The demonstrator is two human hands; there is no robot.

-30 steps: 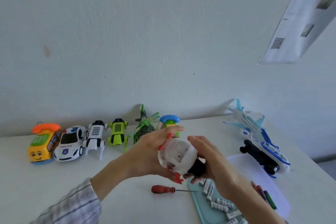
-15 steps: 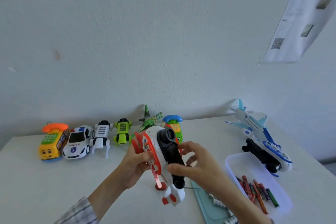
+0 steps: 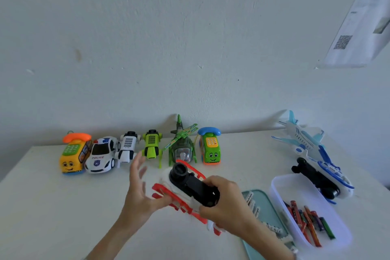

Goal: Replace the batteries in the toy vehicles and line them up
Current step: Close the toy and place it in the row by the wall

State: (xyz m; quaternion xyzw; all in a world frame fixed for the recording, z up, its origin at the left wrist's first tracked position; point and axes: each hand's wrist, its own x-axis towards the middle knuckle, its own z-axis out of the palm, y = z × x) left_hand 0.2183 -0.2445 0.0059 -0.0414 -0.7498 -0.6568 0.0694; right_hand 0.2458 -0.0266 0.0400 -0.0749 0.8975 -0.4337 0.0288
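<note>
White wall behind, pale table (image 3: 52,207) below, and a tidy row of toys stands along the back edge: an orange-topped yellow phone bus (image 3: 73,154) on the far left, a white police car (image 3: 102,155) just beside it, then a white robot vehicle (image 3: 127,148), a lime-green robot vehicle (image 3: 151,145), a green helicopter (image 3: 182,148) and a green phone car (image 3: 210,146) with a blue handset on top. Front and centre, the red-and-white toy helicopter (image 3: 181,194) lies upside down, its black underside up and its red skids spread on either side. The right hand (image 3: 225,202) has the grip here: fingers curled over the black base at the near end, holding the toy. The left hand (image 3: 140,194) is wide, fingers spread and blurred, with the palm side touching the red skid on the left edge of the toy; whether it bears any weight cannot be told. Whether the toy rests on the table or hangs just above it is also hard to tell. Over on the right, a teal tray (image 3: 268,209) carries white batteries (image 3: 252,201), partly hidden behind the right wrist, and just beside it a clear plastic box (image 3: 280,183) holds a heap of red, green and dark batteries (image 3: 306,221). Behind the box a blue-and-white plane (image 3: 326,173) lies tipped over with its black underside showing, and another light-blue plane (image 3: 299,137) sits near the wall. A sheet of paper (image 3: 356,34) with a QR code hangs at the upper right.
</note>
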